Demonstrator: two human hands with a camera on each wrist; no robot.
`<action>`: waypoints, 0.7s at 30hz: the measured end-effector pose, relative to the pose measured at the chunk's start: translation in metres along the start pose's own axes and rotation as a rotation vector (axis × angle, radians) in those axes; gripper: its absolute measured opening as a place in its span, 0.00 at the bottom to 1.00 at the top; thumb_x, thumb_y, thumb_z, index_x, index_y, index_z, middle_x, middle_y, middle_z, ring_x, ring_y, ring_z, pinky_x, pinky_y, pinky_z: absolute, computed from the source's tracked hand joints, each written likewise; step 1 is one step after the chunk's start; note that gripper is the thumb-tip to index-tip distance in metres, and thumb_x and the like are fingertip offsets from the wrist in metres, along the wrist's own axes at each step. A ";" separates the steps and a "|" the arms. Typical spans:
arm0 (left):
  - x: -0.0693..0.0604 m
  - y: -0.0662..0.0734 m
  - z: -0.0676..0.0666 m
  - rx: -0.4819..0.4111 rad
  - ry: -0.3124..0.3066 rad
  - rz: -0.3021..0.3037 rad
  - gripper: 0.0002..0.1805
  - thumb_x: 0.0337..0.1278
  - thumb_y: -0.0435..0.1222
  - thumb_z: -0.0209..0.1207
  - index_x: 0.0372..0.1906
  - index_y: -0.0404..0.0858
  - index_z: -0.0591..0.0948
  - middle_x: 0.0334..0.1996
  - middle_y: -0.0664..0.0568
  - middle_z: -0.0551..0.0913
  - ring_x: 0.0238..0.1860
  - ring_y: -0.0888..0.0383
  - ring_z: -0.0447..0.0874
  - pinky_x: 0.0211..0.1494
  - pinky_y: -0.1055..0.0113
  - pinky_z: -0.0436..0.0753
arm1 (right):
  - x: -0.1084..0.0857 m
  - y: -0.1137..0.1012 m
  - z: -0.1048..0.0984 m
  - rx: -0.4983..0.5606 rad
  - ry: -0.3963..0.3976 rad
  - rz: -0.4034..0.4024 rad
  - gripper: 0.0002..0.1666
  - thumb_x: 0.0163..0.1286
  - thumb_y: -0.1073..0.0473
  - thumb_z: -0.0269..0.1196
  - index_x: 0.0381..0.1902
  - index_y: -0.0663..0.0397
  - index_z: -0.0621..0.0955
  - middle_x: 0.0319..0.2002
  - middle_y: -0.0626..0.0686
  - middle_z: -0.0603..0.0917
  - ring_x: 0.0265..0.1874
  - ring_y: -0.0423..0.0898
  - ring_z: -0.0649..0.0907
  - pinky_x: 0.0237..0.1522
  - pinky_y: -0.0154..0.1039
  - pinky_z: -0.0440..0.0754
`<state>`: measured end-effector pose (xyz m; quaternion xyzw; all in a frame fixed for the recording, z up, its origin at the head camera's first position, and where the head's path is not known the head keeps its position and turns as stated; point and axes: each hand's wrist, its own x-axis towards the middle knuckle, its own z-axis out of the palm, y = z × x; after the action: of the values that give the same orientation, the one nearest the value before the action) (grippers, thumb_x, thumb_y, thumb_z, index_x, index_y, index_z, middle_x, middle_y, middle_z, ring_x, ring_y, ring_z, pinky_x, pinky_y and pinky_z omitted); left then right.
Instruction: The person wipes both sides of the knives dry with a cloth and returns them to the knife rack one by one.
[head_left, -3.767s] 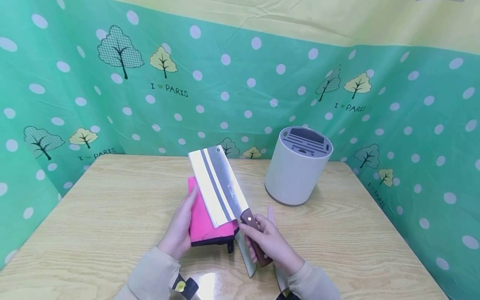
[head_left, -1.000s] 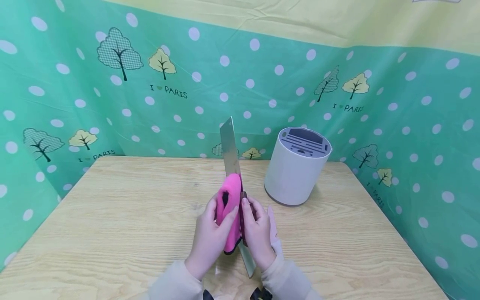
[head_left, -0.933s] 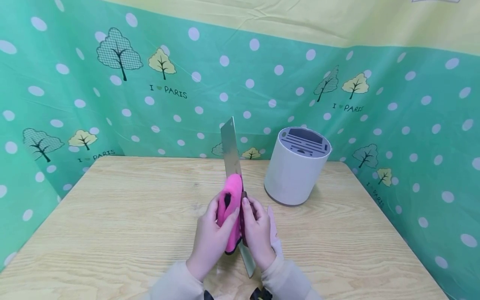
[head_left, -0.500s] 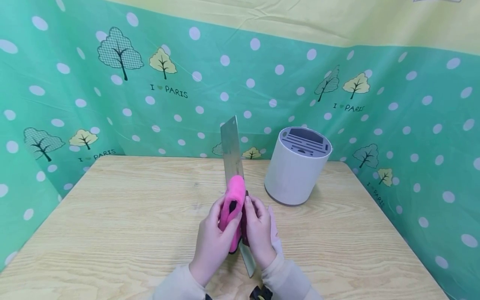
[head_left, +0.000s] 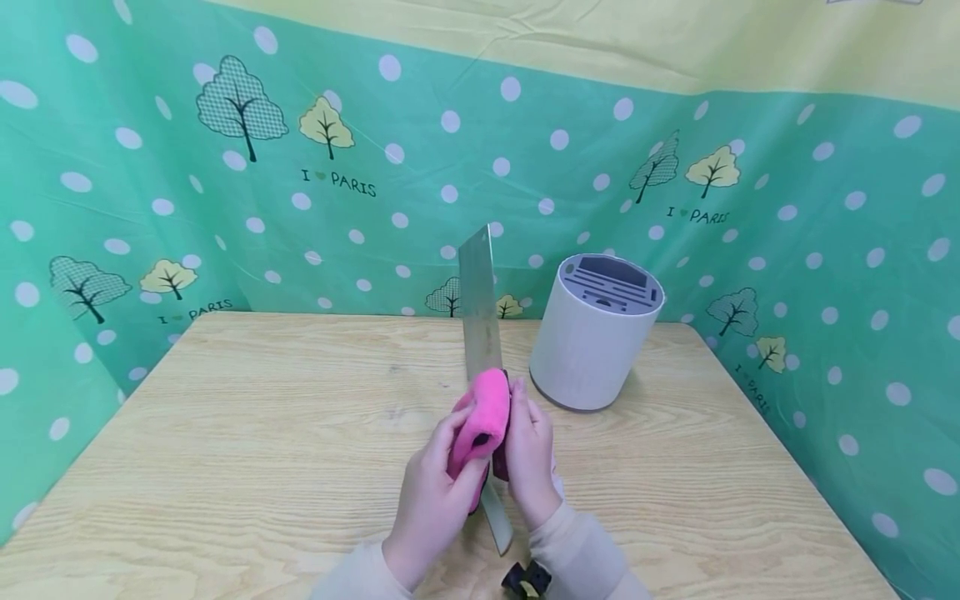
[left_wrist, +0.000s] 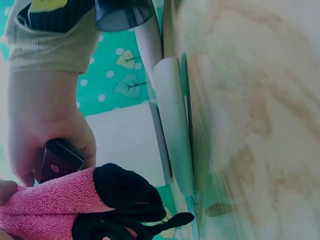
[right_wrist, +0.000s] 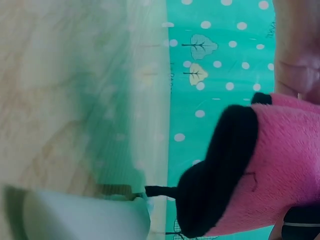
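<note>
A cleaver stands nearly upright in the head view, its broad metal blade [head_left: 480, 308] turned almost edge-on and pointing away. My right hand [head_left: 531, 450] holds its dark brown handle [left_wrist: 59, 161], whose end shows in the left wrist view. With the left hand [head_left: 435, 504] I grip a folded pink towel [head_left: 489, 404] with black edging and a black loop. The towel lies against the cleaver near the bottom of the blade and the handle; where they touch is partly hidden. On the table below lies a pale green, long narrow piece [head_left: 497, 521], partly under the hands.
A white cylindrical knife block [head_left: 592, 342] with a grey slotted top stands at the right rear of the wooden table [head_left: 262, 458]. Another pale item beside the right wrist is mostly covered. A green polka-dot curtain [head_left: 420, 183] hangs around the table's back and sides.
Earlier the blade's flat side faced up over the towel; now it stands edge-on with the towel against it. In the last half second both hands, towel and cleaver shifted right, the towel tilting.
</note>
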<state>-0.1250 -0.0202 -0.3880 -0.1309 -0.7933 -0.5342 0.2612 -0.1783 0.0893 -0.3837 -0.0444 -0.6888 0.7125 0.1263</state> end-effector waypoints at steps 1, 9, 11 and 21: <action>-0.001 0.000 0.001 0.001 0.001 0.015 0.26 0.51 0.26 0.67 0.59 0.40 0.78 0.56 0.45 0.84 0.42 0.60 0.87 0.45 0.65 0.87 | 0.000 0.000 -0.001 0.016 0.006 0.002 0.33 0.78 0.38 0.47 0.20 0.53 0.77 0.23 0.46 0.77 0.31 0.40 0.77 0.36 0.33 0.78; -0.007 0.004 0.002 -0.046 -0.021 0.084 0.24 0.53 0.27 0.67 0.56 0.44 0.79 0.60 0.50 0.82 0.52 0.53 0.86 0.52 0.65 0.85 | 0.005 -0.004 -0.007 0.135 -0.022 0.014 0.36 0.79 0.37 0.42 0.46 0.63 0.82 0.31 0.45 0.81 0.34 0.40 0.79 0.36 0.32 0.78; -0.009 0.005 0.002 -0.048 -0.031 0.082 0.24 0.53 0.27 0.67 0.56 0.45 0.79 0.60 0.51 0.82 0.52 0.53 0.86 0.53 0.66 0.85 | 0.006 -0.005 -0.008 0.132 -0.016 0.017 0.37 0.79 0.37 0.42 0.48 0.63 0.82 0.30 0.45 0.81 0.33 0.40 0.79 0.35 0.32 0.78; -0.016 0.014 -0.001 -0.125 -0.110 -0.085 0.19 0.57 0.33 0.67 0.53 0.49 0.80 0.42 0.54 0.89 0.33 0.67 0.84 0.36 0.70 0.83 | 0.011 -0.008 -0.013 0.110 0.027 0.020 0.36 0.79 0.37 0.44 0.56 0.62 0.82 0.45 0.53 0.84 0.41 0.41 0.79 0.43 0.30 0.78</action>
<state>-0.1049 -0.0145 -0.3854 -0.1423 -0.7764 -0.5852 0.1858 -0.1849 0.1046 -0.3751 -0.0540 -0.6465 0.7497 0.1309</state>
